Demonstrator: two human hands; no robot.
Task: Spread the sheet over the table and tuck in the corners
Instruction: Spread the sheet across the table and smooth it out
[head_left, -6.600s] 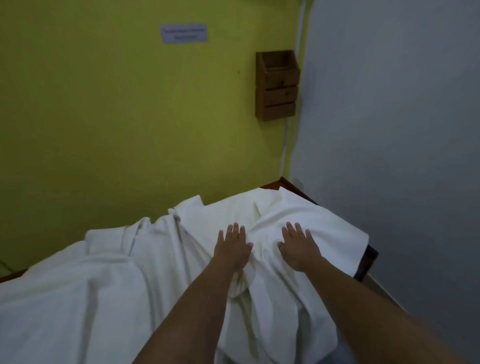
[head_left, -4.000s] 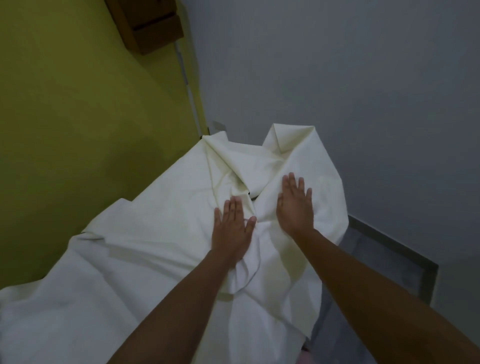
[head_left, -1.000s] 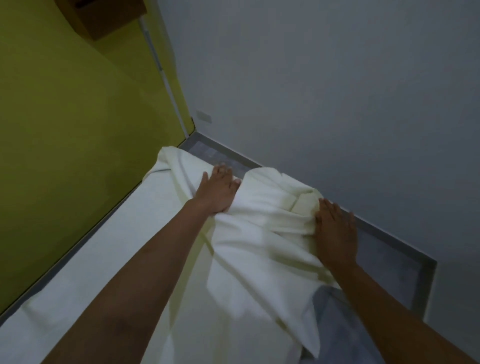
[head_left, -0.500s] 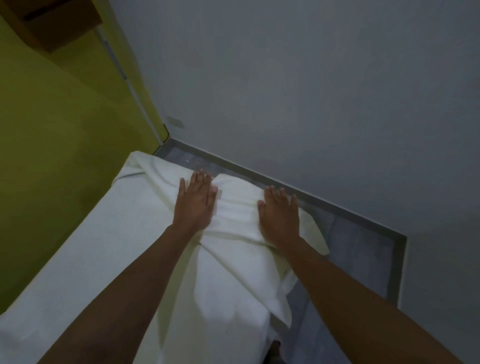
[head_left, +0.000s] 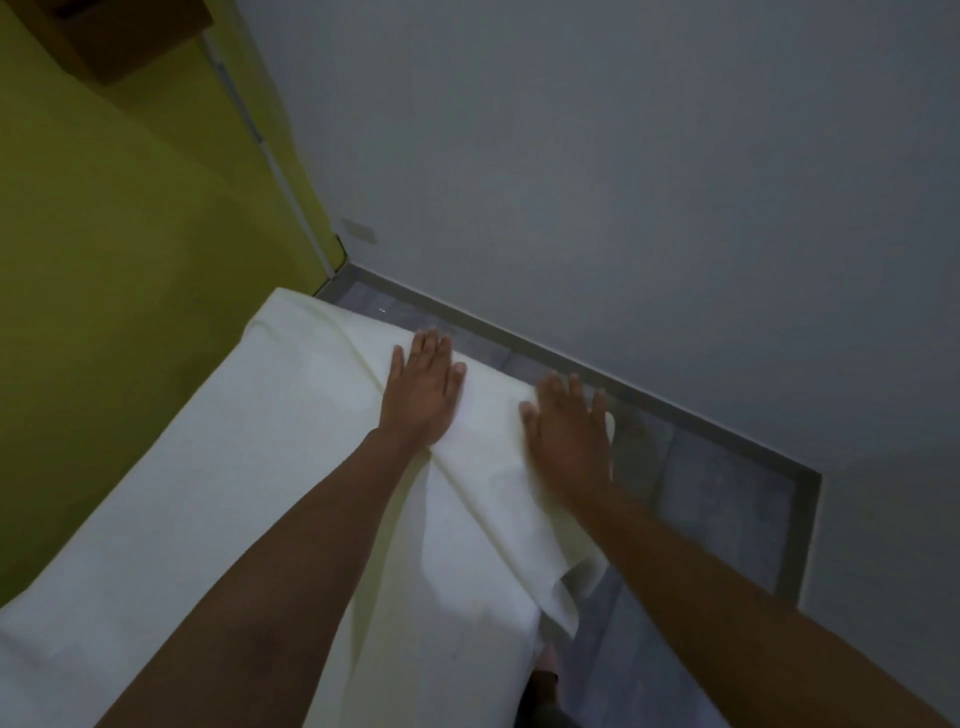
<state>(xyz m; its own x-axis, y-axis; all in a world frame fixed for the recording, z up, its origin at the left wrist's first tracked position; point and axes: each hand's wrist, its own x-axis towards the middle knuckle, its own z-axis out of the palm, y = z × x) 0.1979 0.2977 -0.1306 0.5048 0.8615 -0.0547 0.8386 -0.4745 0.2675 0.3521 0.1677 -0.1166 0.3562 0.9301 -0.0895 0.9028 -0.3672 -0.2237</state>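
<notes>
A white sheet (head_left: 249, 467) covers the whole table, which runs from the lower left up to the far end by the walls; the table itself is hidden under it. My left hand (head_left: 423, 392) lies flat, palm down, fingers apart, on the sheet near the far end. My right hand (head_left: 569, 426) also presses flat on the sheet at the far right corner. A loose flap of sheet (head_left: 556, 587) hangs off the right side, folded over itself.
A yellow-green wall (head_left: 130, 249) runs close along the table's left side. A grey wall (head_left: 623, 182) faces the far end. A strip of grey tiled floor (head_left: 717, 504) lies to the right. A brown wooden box (head_left: 119, 36) hangs at top left.
The bunched folds at the far end have been smoothed flat. Both hands slid a little further toward the far edge, and the right hand moved out to the corner.
</notes>
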